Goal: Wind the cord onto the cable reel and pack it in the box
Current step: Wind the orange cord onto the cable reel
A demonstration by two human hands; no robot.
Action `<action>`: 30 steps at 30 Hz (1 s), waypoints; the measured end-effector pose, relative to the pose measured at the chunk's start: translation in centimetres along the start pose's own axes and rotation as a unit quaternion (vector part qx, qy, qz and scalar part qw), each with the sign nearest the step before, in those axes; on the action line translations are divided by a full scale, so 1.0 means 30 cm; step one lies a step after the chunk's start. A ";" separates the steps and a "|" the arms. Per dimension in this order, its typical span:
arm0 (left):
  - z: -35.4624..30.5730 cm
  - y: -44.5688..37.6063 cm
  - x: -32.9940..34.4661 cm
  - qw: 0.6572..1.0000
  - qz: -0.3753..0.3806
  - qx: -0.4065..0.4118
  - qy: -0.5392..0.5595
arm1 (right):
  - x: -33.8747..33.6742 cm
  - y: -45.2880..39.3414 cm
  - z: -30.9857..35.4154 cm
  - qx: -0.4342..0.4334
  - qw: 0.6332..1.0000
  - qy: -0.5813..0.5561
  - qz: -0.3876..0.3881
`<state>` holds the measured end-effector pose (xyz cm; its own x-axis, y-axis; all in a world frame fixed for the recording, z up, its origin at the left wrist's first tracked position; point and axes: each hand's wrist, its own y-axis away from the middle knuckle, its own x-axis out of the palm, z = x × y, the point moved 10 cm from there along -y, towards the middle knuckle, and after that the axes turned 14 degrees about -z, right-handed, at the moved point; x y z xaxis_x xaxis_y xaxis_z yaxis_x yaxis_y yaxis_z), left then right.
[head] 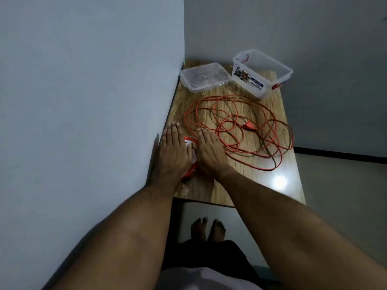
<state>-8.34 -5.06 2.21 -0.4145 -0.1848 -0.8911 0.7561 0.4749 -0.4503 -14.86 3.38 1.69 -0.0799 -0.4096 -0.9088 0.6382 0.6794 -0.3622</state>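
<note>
An orange cord (240,126) lies in loose tangled loops across the wooden table (236,185), its orange plug (248,124) resting in the middle of the loops. The orange and white cable reel (191,152) sits near the table's left edge, mostly hidden beneath my hands. My left hand (172,151) lies flat over the reel's left side, fingers straight and pointing away from me. My right hand (209,152) lies flat over its right side, fingertips touching the cord. A clear plastic box (261,73) with orange latches stands open at the far right.
The box's clear lid (204,77) lies at the far left of the table beside the box. A grey wall (90,101) runs tight along the table's left edge. The table's near edge is above my bare feet (208,229) on the floor.
</note>
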 end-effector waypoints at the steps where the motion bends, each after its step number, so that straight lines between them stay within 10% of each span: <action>1: 0.013 0.004 0.003 1.000 0.001 -0.015 -0.007 | 0.007 0.008 -0.001 0.003 1.000 -0.003 0.003; 15: 0.127 0.080 0.038 0.956 0.081 -0.261 0.103 | -0.012 0.033 0.021 0.063 0.998 -0.017 -0.011; 30: -0.089 -0.352 -0.017 0.969 0.093 -0.176 0.147 | -0.231 -0.201 -0.214 0.240 0.961 -0.091 -0.107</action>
<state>-17.46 -7.68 7.56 -0.4534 0.1596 -0.8769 0.6336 0.7497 -0.1912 -23.08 6.04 8.85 -0.1409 -0.6387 -0.7564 0.9050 0.2266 -0.3599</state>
